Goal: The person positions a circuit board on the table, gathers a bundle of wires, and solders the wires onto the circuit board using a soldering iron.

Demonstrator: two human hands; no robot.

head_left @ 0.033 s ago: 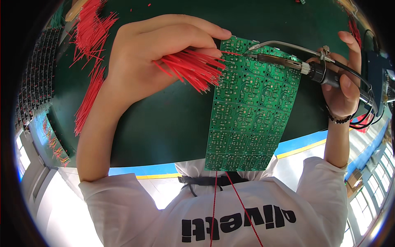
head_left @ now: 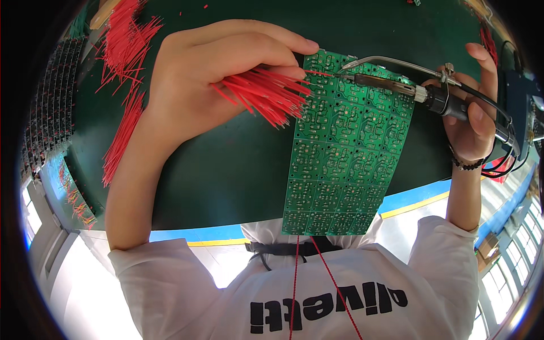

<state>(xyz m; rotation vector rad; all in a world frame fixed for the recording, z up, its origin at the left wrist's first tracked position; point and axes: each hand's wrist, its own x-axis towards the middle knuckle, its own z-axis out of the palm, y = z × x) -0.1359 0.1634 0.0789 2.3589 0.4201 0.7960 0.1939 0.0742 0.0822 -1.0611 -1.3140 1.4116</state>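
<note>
A bundle of short red wires (head_left: 263, 96) is gripped in my left hand (head_left: 209, 73), with the bare ends pointing right. One single red wire (head_left: 318, 72) reaches out from its fingertips over the green circuit board panel (head_left: 340, 164). My right hand (head_left: 473, 113) holds a soldering iron (head_left: 439, 101) by its dark handle. A curved metal feed tube (head_left: 391, 60) is clamped to the iron. The iron's tip and the tube's end meet the single wire's end near the top of the panel. Small solder joints cover the panel's upper face.
Piles of loose red wires (head_left: 127, 45) lie on the dark green tabletop (head_left: 226, 187) at the left. Stacked dark boards (head_left: 54, 107) stand at the far left edge. A dark blue box-shaped unit (head_left: 522, 99) with black cables is at the right. The panel's near end overhangs the table edge.
</note>
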